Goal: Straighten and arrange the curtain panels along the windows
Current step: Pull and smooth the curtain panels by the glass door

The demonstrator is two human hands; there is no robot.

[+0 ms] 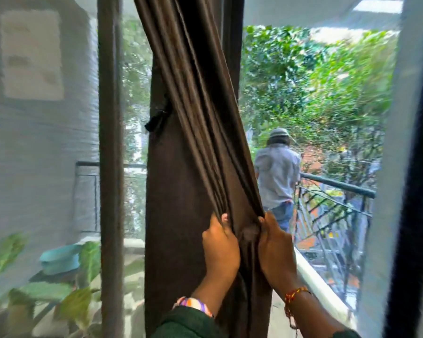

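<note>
– Where was the curtain at that moment?

– The brown curtain point(181, 118) hung in front of the dark window post point(110, 142), bunched into long folds that ran down at a slant from the top toward my hands. A dark tie strap point(156, 118) stuck out at its left edge, abt halfway up.

– And your hands?

– Both on it, low down. My left hand point(220, 247) had its fingers curled tight round a gather of folds, thumb up top. My right hand point(275, 250) was clenched on the curtain's right edge, just beside the left, w/ a bit of cloth pouched between them.

– Anything on your wrists?

– A striped band point(193, 304) on the left, above a dark green sleeve point(188, 323). A red and yellow thread point(294, 295) on the right.

– What else was around?

– White sheer panels point(47, 142) covered the glass at left and far right. Thru the left one, blurry: leafy plants point(66, 296) and a teal bowl point(59, 258). Right of the curtain the view was open: a person in a hat and pale shirt point(277, 176), back to me, stood by a dark balcony railing point(337, 185), w/ green trees point(315, 93) beyond. A white ledge point(320, 286) ran under my right arm.
</note>
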